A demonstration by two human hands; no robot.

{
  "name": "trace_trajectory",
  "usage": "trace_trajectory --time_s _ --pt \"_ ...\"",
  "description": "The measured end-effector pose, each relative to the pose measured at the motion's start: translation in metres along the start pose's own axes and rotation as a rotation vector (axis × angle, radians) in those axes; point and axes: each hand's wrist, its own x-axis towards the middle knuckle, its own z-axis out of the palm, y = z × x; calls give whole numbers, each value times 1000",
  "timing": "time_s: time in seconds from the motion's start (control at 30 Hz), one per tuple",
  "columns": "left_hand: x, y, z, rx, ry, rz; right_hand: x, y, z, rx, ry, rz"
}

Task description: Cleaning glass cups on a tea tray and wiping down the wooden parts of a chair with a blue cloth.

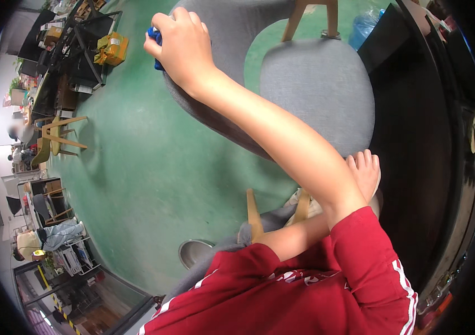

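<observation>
My right arm stretches across the view to the far left. There my right hand [186,47] is closed around a crumpled blue cloth [157,50], pressed to the outer edge of the grey backrest [223,33] of a chair. Only a strip of the cloth shows beside the thumb and fingers. The chair's rounded grey fabric seat [318,92] lies to the right of the backrest. Crossing beneath my right forearm, my left arm comes out on the right. My left hand [364,174] rests by the seat's near edge, its fingers slightly apart; its palm is hidden.
Close on the right runs a black table [410,145]. A metal bowl [195,253] sits on the green floor [137,184] at lower left. Wooden legs [254,215] stand below my arms. A yellow-taped box [113,49], a wooden chair [58,134] and a bending person [53,237] are farther left.
</observation>
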Motion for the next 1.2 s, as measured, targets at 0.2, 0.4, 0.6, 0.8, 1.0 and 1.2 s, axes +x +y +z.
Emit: trace_trajectory --time_s 0.2,0.4,0.6,0.8,1.0,1.2 --pt "0 1 -1 26 0 -14 -17 -6 -27 -26 -124 -80" --pt "-1 1 3 -4 -10 -22 -49 -22 -58 -95 -246 -254" --pt "-1 7 13 15 -7 -53 -93 -9 -90 -141 -366 -398" --pt "-1 5 23 9 13 -36 -124 24 -130 -92 -497 -468" --pt "-1 -5 28 22 1 26 -140 37 -159 -154 -677 -492" --pt "0 -13 30 97 96 41 -142 43 -201 -180 -788 -403"
